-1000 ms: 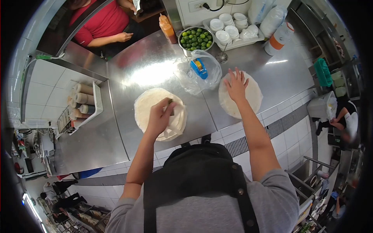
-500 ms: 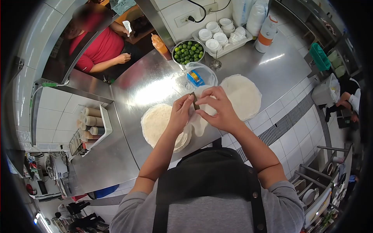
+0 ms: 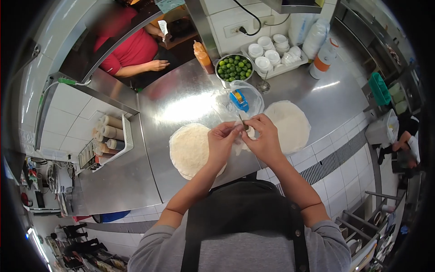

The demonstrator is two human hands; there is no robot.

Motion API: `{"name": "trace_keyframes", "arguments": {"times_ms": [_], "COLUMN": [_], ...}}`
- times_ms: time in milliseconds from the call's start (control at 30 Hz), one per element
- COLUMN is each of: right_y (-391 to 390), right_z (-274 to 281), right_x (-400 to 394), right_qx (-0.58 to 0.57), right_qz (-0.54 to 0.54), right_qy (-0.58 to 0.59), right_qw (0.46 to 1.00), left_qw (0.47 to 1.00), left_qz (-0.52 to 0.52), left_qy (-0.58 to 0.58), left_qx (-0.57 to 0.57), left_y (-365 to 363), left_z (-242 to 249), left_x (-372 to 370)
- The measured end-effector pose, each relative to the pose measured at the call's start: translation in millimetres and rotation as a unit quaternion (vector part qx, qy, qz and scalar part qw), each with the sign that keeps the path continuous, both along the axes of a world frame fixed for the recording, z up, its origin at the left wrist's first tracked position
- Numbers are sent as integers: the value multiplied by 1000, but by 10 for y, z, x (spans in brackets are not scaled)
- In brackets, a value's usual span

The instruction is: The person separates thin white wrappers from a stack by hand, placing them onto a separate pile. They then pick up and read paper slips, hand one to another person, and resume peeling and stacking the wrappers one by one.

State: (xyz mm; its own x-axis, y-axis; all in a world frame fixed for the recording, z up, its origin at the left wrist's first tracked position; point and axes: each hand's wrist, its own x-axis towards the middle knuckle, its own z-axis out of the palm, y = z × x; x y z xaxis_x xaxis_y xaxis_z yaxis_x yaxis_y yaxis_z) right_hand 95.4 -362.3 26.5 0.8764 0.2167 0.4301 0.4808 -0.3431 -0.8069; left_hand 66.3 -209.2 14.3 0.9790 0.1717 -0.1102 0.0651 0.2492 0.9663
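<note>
My left hand [image 3: 222, 135] is closed, thumb and fingers pinching clear plastic film [image 3: 238, 146]. Close against it, my right hand [image 3: 264, 139] is also closed, gripping a small dark flat strip [image 3: 242, 120] that sticks up between the two hands. Part of the film bunches between the fingers and hangs below them. Left of my hands lies a stack of pale round flatbreads [image 3: 189, 149]; to the right lies another pale flatbread round [image 3: 287, 127]. Just beyond my fingers, a blue tape dispenser [image 3: 239, 100] rests by a clear plastic bag [image 3: 256, 99].
At the back of the steel counter [image 3: 181, 106] stand an orange squeeze bottle [image 3: 203, 56], a bowl of limes [image 3: 234, 68], a tray of small white cups [image 3: 272, 54] and an orange-labelled bottle [image 3: 323, 60]. A basket of sauce bottles [image 3: 111, 136] sits left. A person in red [image 3: 131, 50] is behind the opening.
My hands have drawn closer together and lower in the view. The strip was by my left fingers and now stands beside my right fingers. The whole view has shifted slightly.
</note>
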Motion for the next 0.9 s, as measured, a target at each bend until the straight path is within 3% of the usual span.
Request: {"name": "trace_keyframes", "arguments": {"times_ms": [133,233,400,533,600,833,900], "right_y": [21,60,68,20,-26,-54,-43], "right_z": [0,-106,-70,-42,-64,-139,-71], "right_x": [55,86,84,114,152,201,176], "right_qx": [23,77,49,-6,15,69,49], "right_qz": [28,8,-22,-12,8,8,-6], "right_qy": [90,95,77,14,51,151,103], "right_qw": [995,992,996,1000,999,986,993], "left_qw": [999,998,989,990,986,992,998], "left_qz": [9,23,51,42,40,29,11], "left_qy": [-12,-11,-83,-59,-36,-56,-50], "left_qx": [40,55,111,123,155,112,40], "left_y": [17,0,-49,-25,0,-4,-37], "left_z": [-27,-16,-72,-47,-54,-189,-189], "left_x": [-23,-41,-9,-2,9,36,47]}}
